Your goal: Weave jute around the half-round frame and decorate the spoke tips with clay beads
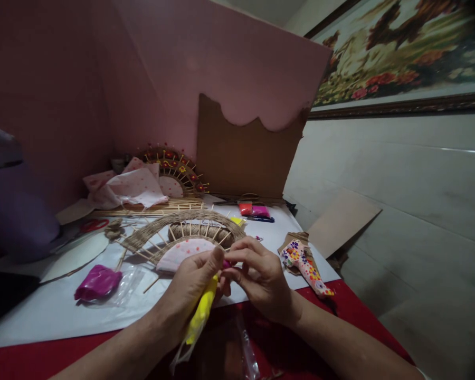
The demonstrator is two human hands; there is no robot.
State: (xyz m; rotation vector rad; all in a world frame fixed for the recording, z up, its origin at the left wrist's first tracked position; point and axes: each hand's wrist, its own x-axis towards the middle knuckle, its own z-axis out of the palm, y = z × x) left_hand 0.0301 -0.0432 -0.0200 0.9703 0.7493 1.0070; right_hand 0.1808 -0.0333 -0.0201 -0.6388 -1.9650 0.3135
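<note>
My left hand [193,285] is closed around a bag of yellow modelling clay [202,311], whose loose plastic end hangs below the palm. Between the fingertips of both hands is a small magenta piece of clay [226,264], partly hidden by the fingers. The right hand [259,277] pinches it from the right. Just behind the hands lies a fan-shaped woven frame [146,232] of sticks and twine with a dotted pale cloth centre [188,249]. A larger magenta clay lump [98,282] lies on its clear bag to the left.
A finished-looking fan [182,169] with red flowers leans at the back beside crumpled dotted cloth [136,184]. Red and pink clay packets [253,209] and a pen [264,219] lie farther back. A flowered cloth piece [309,266] is at right; a cardboard sheet [245,158] stands behind.
</note>
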